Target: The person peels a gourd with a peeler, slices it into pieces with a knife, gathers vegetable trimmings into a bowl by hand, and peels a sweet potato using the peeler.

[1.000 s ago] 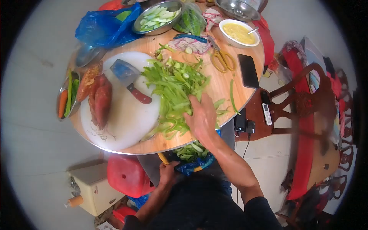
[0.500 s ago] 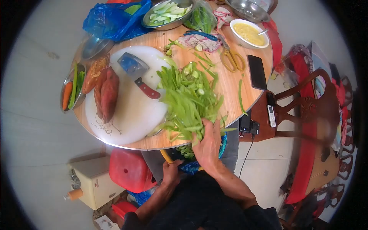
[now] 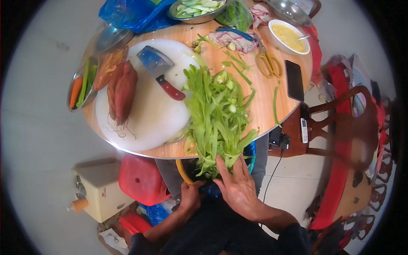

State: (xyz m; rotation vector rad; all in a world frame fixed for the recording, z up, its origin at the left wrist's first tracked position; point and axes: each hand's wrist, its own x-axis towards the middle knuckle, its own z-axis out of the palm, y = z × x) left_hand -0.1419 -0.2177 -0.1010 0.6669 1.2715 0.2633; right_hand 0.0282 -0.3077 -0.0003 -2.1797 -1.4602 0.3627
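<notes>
A heap of green vegetable peelings and trimmings (image 3: 216, 114) lies at the table's front edge and hangs over it. My right hand (image 3: 239, 187) is at the lower end of the heap, fingers stretched out and touching the strips. Below the edge is a bin with a yellow rim (image 3: 182, 170) and a blue plastic lining, with greens in it. My left hand (image 3: 191, 196) is closed on the left side of that rim; part of its fingers is hidden. Left of the heap, a cleaver (image 3: 161, 72) lies on the round white cutting board (image 3: 157, 123) beside reddish sweet potatoes (image 3: 123, 93).
Scissors (image 3: 268, 63), a black phone (image 3: 294, 80), a blue peeler (image 3: 234, 34) and a bowl of yellow liquid (image 3: 289, 38) lie on the right and back. A metal bowl of cut vegetables (image 3: 197, 17) stands behind. A wooden chair (image 3: 340, 123) is at right, a red stool (image 3: 140, 178) at lower left.
The heap has slid toward the front edge, with more strips hanging over the bin. My right hand has moved down and slightly right, its fingers now straighter. My left hand stays at the rim.
</notes>
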